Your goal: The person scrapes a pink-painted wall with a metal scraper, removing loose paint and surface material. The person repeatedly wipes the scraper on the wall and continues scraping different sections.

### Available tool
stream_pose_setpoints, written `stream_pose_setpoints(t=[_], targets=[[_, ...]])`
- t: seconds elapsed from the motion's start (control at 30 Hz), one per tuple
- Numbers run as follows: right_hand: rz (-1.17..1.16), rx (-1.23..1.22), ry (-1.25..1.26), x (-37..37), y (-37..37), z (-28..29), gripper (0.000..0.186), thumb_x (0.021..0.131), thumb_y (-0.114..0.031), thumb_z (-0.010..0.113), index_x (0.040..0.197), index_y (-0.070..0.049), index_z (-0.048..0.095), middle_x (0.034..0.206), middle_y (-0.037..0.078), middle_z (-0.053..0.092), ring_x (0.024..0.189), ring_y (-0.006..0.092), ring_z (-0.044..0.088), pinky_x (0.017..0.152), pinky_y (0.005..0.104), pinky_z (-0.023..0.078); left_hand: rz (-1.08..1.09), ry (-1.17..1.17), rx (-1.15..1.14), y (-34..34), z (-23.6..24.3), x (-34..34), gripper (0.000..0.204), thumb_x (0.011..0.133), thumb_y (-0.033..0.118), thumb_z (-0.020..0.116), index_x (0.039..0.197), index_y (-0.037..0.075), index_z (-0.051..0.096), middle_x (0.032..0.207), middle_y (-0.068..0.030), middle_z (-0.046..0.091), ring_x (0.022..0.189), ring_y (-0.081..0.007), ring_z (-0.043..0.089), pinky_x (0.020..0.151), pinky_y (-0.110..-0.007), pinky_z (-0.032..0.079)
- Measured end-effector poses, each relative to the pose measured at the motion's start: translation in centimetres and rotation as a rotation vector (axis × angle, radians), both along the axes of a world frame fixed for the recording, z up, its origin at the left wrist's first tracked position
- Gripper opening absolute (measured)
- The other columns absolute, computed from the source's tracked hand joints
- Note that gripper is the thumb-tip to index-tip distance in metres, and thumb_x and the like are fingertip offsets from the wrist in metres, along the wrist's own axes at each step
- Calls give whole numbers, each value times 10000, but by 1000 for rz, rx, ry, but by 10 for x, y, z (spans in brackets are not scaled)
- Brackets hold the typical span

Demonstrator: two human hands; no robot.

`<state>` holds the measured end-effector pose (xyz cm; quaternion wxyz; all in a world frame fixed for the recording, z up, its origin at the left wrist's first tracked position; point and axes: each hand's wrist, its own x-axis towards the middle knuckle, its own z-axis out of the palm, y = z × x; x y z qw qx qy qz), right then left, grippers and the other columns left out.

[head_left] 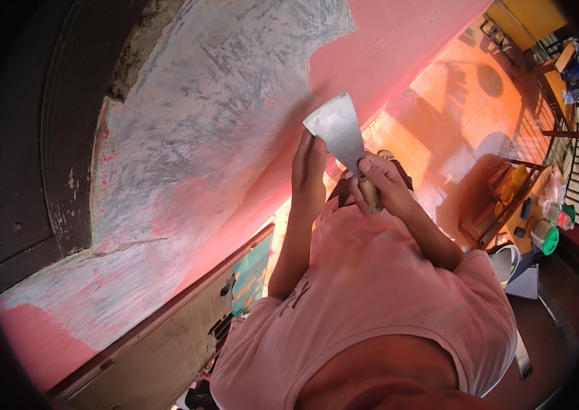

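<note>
The right hand (381,183) is closing its grip around the wooden handle of a wide metal scraper (339,130), thumb pressing on the neck where blade meets handle. The left hand (308,171) is standing beside it, fingers extended and resting against the blade's lower edge, clasping nothing. The scraper is sitting in front of the chest, its broad edge tilting up toward the wall (200,137) but not touching it.

The blade is looking thin, stiff with a little spring, light, and sharp along its rim, so the handle seems the safe place to take hold.

The wall is showing a large patch scraped down to grey plaster, with pink paint remaining around it. Far below, sunlight is falling on an orange tiled floor (439,102), with a wooden table (508,205) carrying bottles and small items.
</note>
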<state>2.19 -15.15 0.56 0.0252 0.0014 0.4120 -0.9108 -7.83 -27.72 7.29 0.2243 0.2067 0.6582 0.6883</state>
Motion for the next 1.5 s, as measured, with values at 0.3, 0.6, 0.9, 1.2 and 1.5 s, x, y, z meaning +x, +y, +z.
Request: stream_pose_setpoints(t=[0.3, 0.6, 0.9, 1.2, 1.5], targets=[[-310, -218, -2, -27, -29, -7, 297, 1058, -235, 427, 1249, -10, 453, 675, 112, 589, 347, 102, 419, 348, 224, 330, -379, -299, 168, 33, -35, -22, 882, 976, 664, 161, 1444, -73, 282, 1276, -242, 543, 1115, -350, 600, 877, -430, 506], [-269, -284, -96, -41, -22, -7, 294, 1058, -244, 441, 1260, -40, 379, 634, 21, 476, 396, 64, 358, 361, 208, 327, -259, -254, 224, 45, -42, -31, 850, 965, 710, 117, 1207, -53, 404, 783, -67, 491, 813, -249, 570, 817, -394, 473], [-241, -270, 58, -46, -15, 11, 622, 1053, -239, 456, 1502, -14, 88, 707, 14, 467, 404, 57, 353, 338, 204, 307, -219, -263, 264, 52, -31, -30, 855, 933, 755, 85, 1065, -25, 408, 705, -48, 448, 715, -209, 527, 737, -359, 473], [-343, -189, 33, -52, -13, 31, 614, 1065, -210, 415, 1547, -77, 58, 704, -11, 403, 410, 66, 313, 339, 213, 288, -156, -271, 229, 63, -6, -28, 879, 930, 750, 66, 1009, -44, 435, 679, -56, 455, 654, -221, 528, 677, -342, 470], [-361, -116, 20, -45, -23, 4, 631, 1068, -233, 406, 1559, -100, 32, 709, -13, 393, 410, 73, 290, 337, 215, 272, -168, -311, 261, 52, -36, -20, 882, 921, 767, 89, 1021, -32, 449, 647, -56, 447, 649, -221, 532, 642, -359, 473]])
